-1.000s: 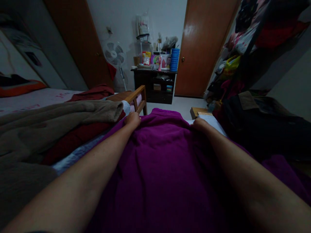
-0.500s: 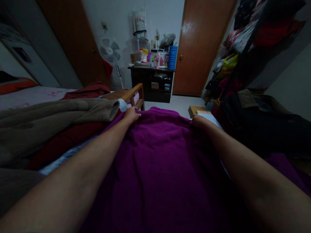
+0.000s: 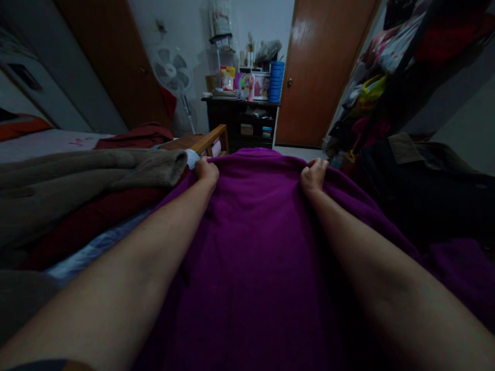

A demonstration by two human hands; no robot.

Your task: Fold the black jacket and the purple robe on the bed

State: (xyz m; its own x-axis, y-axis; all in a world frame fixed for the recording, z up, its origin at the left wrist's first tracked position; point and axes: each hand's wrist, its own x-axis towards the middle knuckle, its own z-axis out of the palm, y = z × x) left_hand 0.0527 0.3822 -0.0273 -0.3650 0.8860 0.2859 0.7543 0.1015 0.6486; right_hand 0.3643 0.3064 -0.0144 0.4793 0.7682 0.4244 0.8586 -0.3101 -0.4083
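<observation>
A large purple garment point(image 3: 251, 232) spreads from the bottom of the view up to the middle, its far edge lifted and drawn taut between my hands. My left hand point(image 3: 208, 172) is closed on that edge at its left, close to a wooden rail. At the right part of the edge, my right hand point(image 3: 314, 176) grips the cloth with curled fingers, and more purple fabric hangs out to the right beyond it. The lower part of the garment is dark and its near end is out of view.
A brown fleece garment point(image 3: 88, 172) lies at left over dark red cloth point(image 3: 96, 221). The wooden rail point(image 3: 212, 140) stands ahead. Dark clothes point(image 3: 429, 180) are piled at right. Farther back are a fan point(image 3: 173, 69), a black cabinet point(image 3: 240, 118) and a wooden door point(image 3: 320, 72).
Both hands have risen slightly with the far edge of the purple garment, which is now smoother. Fabric right of my right hand has lifted and spread outward, covering the pale cloth and wooden box.
</observation>
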